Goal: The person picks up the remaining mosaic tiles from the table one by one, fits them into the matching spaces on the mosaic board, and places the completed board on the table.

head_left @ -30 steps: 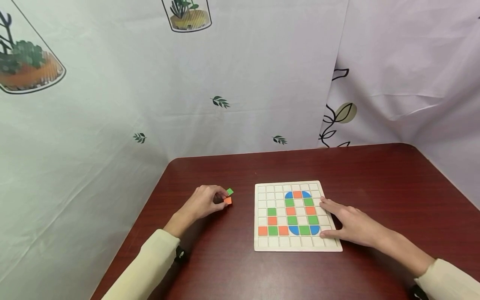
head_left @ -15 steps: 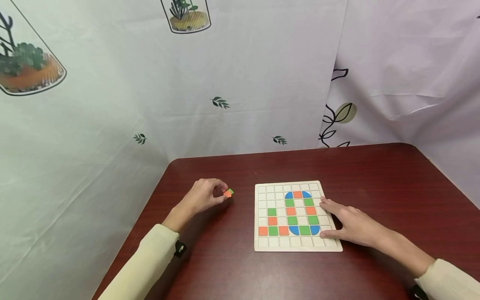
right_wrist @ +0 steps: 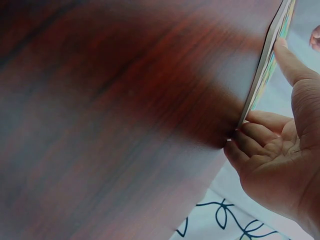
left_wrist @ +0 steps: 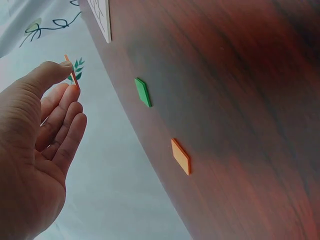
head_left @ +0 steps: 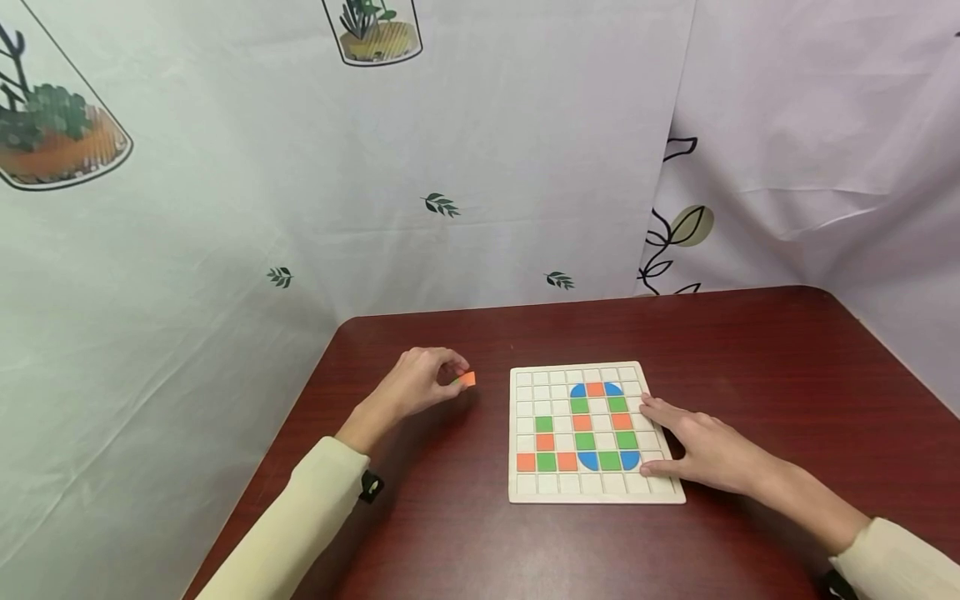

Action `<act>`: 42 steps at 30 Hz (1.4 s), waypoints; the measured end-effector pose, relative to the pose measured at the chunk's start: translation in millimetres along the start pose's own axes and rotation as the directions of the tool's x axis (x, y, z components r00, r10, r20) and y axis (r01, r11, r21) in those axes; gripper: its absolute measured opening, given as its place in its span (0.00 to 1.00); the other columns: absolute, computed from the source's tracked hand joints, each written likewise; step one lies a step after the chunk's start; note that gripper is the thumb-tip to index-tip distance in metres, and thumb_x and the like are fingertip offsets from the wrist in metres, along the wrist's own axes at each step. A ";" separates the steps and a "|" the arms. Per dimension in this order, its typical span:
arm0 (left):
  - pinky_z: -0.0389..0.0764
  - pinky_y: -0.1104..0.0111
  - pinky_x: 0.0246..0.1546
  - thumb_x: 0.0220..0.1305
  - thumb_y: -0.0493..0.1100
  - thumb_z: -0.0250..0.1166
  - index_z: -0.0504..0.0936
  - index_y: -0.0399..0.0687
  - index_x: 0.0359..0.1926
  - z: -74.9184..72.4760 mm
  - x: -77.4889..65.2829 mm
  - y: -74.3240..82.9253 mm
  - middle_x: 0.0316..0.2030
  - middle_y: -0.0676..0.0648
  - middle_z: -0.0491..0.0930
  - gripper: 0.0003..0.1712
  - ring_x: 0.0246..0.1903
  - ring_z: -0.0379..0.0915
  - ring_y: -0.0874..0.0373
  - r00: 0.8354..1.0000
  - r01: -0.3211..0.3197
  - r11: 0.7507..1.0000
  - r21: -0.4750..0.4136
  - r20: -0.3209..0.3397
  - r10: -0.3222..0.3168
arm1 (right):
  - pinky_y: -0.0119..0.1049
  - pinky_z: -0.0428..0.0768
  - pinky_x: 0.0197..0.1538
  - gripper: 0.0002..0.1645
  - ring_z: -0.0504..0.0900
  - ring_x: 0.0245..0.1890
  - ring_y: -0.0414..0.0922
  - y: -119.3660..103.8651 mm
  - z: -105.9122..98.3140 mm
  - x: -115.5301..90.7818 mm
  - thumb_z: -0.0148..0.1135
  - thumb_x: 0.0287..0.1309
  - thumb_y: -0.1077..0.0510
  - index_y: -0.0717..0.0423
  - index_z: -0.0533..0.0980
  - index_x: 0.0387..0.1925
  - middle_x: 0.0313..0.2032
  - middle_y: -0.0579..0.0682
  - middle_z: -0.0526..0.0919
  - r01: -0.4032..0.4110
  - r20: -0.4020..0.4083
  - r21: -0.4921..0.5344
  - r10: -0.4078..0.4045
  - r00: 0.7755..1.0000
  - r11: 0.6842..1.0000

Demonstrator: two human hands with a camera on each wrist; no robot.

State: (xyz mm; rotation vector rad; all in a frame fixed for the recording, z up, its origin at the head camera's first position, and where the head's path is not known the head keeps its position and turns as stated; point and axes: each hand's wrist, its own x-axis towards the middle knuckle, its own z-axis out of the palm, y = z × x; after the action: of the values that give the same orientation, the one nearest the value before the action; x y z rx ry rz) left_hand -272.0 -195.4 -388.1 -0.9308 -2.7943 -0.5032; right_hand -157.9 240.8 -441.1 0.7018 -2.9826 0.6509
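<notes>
My left hand (head_left: 420, 383) pinches a thin orange square tile (head_left: 467, 379) between thumb and fingertips, above the table left of the board. In the left wrist view this tile (left_wrist: 73, 75) shows edge-on. Below it on the table lie a green tile (left_wrist: 143, 92) and another orange tile (left_wrist: 181, 156). A pale gridded board (head_left: 540, 483) holds orange, green and blue tiles, the blue ones with rounded corners. My right hand (head_left: 708, 446) rests at the board's right edge, thumb and fingertips on its rim; the right wrist view shows the fingers (right_wrist: 257, 137) along that edge.
The dark red-brown table (head_left: 465, 533) has rounded far corners. Beyond it hangs a white cloth (head_left: 487, 150) printed with leaves and potted plants. Both forearms wear pale yellow sleeves.
My left hand has lifted the orange tile off the table and moved a little forward and right with it. The right hand and the board stay where they were.
</notes>
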 end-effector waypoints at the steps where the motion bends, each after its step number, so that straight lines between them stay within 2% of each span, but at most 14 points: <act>1: 0.83 0.63 0.43 0.62 0.42 0.77 0.90 0.49 0.46 0.0 1.3 1.0 0.39 0.55 0.88 0.12 0.39 0.85 0.59 1.000 -0.003 1.000 -0.001 0.001 0.003 | 0.64 0.78 0.59 0.61 0.77 0.67 0.66 0.1 0.0 -0.1 0.77 0.52 0.28 0.66 0.71 0.73 0.71 0.70 0.72 0.000 0.000 0.000 0.000 1.000 1.000; 9: 0.83 0.64 0.43 0.61 0.41 0.78 0.89 0.48 0.47 2.2 11.0 10.7 0.39 0.54 0.88 0.13 0.40 0.86 0.54 0.999 0.009 1.000 -0.014 0.031 -0.009 | 0.62 0.79 0.60 0.60 0.77 0.67 0.65 0.5 -0.2 -0.5 0.77 0.53 0.28 0.66 0.72 0.73 0.72 0.68 0.72 0.005 -0.007 0.005 -0.005 1.000 1.000; 13: 0.83 0.67 0.42 0.62 0.42 0.78 0.89 0.49 0.48 3.7 15.6 16.8 0.39 0.54 0.88 0.14 0.39 0.85 0.58 0.999 0.007 1.000 -0.002 0.050 -0.006 | 0.62 0.79 0.60 0.60 0.77 0.67 0.65 0.8 -0.3 -0.8 0.77 0.53 0.29 0.66 0.72 0.73 0.72 0.68 0.72 0.007 -0.008 0.002 -0.007 1.000 1.000; 19: 0.83 0.68 0.43 0.61 0.43 0.79 0.90 0.50 0.48 7.6 23.5 26.2 0.39 0.55 0.88 0.14 0.39 0.82 0.63 0.999 -0.015 1.000 0.013 0.045 0.015 | 0.63 0.79 0.60 0.60 0.77 0.67 0.65 1.0 -0.5 -0.8 0.77 0.53 0.29 0.65 0.72 0.73 0.72 0.68 0.72 0.006 -0.009 0.001 -0.006 1.000 1.000; 27: 0.83 0.70 0.43 0.61 0.42 0.80 0.90 0.50 0.48 15.2 31.7 35.3 0.39 0.56 0.88 0.14 0.39 0.82 0.65 0.998 -0.033 0.999 0.003 0.056 0.033 | 0.65 0.77 0.60 0.60 0.77 0.67 0.66 1.0 0.2 -0.5 0.78 0.52 0.29 0.65 0.71 0.73 0.71 0.69 0.72 -0.001 -0.002 0.002 0.001 1.000 1.000; 36: 0.82 0.71 0.40 0.62 0.42 0.78 0.90 0.49 0.49 23.3 38.3 44.1 0.39 0.57 0.88 0.14 0.37 0.82 0.66 0.993 -0.087 0.996 0.000 0.078 0.087 | 0.64 0.78 0.60 0.60 0.76 0.68 0.66 0.9 -0.1 -0.4 0.77 0.53 0.29 0.66 0.71 0.73 0.71 0.69 0.72 0.002 -0.002 0.012 -0.002 1.000 1.000; 42: 0.82 0.70 0.44 0.63 0.44 0.78 0.89 0.49 0.51 29.1 41.0 50.9 0.40 0.56 0.89 0.15 0.39 0.82 0.66 0.989 -0.089 0.996 0.001 0.118 0.088 | 0.65 0.78 0.60 0.60 0.76 0.68 0.66 0.7 -0.4 -0.6 0.78 0.52 0.29 0.66 0.71 0.73 0.71 0.69 0.72 0.002 -0.005 0.012 -0.002 1.000 1.000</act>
State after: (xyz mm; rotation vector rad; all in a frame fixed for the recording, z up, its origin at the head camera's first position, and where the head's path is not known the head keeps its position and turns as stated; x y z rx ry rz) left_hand -274.9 -124.0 -391.6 -1.1122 -2.8405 -0.4402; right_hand -157.7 241.8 -441.1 0.7025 -2.9760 0.6704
